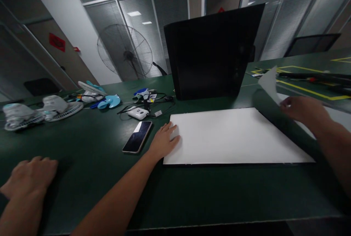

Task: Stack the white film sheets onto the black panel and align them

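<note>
A large white sheet (233, 137) lies flat on the dark green table (90, 148). My left hand (163, 140) rests on the sheet's left edge with its fingers stretched flat. My right hand (301, 110) is at the right end, its fingers closed on a second sheet (270, 82). That sheet is lifted and curled, and shows a white corner and a dark side. A black upright panel (211, 53) stands just behind the white sheet.
A smartphone (137, 136) lies left of my left hand. Behind it are a white device with cables (138, 113), blue fan blades (109, 101) and small white fans (57, 106). Another person's hand (30, 174) rests at the lower left. A floor fan (124, 51) stands beyond the table.
</note>
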Action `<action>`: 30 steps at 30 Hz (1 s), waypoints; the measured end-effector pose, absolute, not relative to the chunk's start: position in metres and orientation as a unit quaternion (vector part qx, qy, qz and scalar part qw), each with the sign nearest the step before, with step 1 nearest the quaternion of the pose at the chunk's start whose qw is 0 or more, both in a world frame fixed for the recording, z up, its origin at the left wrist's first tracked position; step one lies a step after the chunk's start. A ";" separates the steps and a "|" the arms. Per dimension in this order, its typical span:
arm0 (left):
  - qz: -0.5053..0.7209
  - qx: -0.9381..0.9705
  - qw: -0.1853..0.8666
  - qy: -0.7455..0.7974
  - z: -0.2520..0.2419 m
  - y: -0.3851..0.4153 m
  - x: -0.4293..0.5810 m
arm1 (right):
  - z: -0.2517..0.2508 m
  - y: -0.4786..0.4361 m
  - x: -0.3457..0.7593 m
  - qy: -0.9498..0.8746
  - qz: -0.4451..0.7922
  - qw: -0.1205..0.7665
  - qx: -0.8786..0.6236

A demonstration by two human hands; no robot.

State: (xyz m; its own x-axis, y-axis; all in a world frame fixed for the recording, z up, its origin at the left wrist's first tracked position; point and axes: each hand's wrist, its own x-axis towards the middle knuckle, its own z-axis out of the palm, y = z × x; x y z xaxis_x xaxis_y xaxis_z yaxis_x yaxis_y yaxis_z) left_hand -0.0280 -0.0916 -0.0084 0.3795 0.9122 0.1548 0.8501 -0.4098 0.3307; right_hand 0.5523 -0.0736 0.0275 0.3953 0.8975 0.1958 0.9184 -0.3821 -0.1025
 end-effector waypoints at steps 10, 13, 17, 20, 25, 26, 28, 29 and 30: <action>0.184 0.821 0.096 0.532 -0.007 -0.093 -0.028 | 0.036 -0.110 0.386 -0.854 0.152 0.087 -0.489; 0.199 0.817 0.105 0.530 -0.009 -0.091 -0.028 | 0.031 -0.123 0.351 -0.876 0.188 0.026 -0.443; 0.233 0.799 0.123 0.541 -0.011 -0.086 -0.030 | 0.028 -0.130 0.337 -0.896 0.165 0.003 -0.412; 0.240 0.788 0.135 0.551 -0.012 -0.084 -0.032 | 0.028 -0.131 0.337 -0.907 0.152 0.026 -0.391; 0.205 0.796 0.135 0.553 -0.011 -0.085 -0.033 | 0.027 -0.134 0.329 -0.929 0.149 0.036 -0.336; 0.199 0.799 0.133 0.551 -0.011 -0.085 -0.033 | 0.026 -0.135 0.326 -0.931 0.150 0.034 -0.331; 0.188 0.807 0.128 0.546 -0.011 -0.085 -0.033 | 0.025 -0.137 0.321 -0.931 0.154 0.030 -0.330; 0.183 0.810 0.124 0.543 -0.011 -0.085 -0.033 | 0.024 -0.138 0.319 -0.930 0.157 0.029 -0.332; 0.178 0.813 0.121 0.541 -0.010 -0.085 -0.032 | 0.023 -0.138 0.318 -0.928 0.160 0.026 -0.336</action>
State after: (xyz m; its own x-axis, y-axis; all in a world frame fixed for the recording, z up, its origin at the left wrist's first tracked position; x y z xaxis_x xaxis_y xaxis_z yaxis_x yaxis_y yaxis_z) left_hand -0.0324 -0.0854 -0.0104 0.3507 0.9231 0.1579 0.8369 -0.3846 0.3894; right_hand 0.3177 -0.1379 0.0234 -0.7726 0.6320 -0.0600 0.6156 0.7227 -0.3144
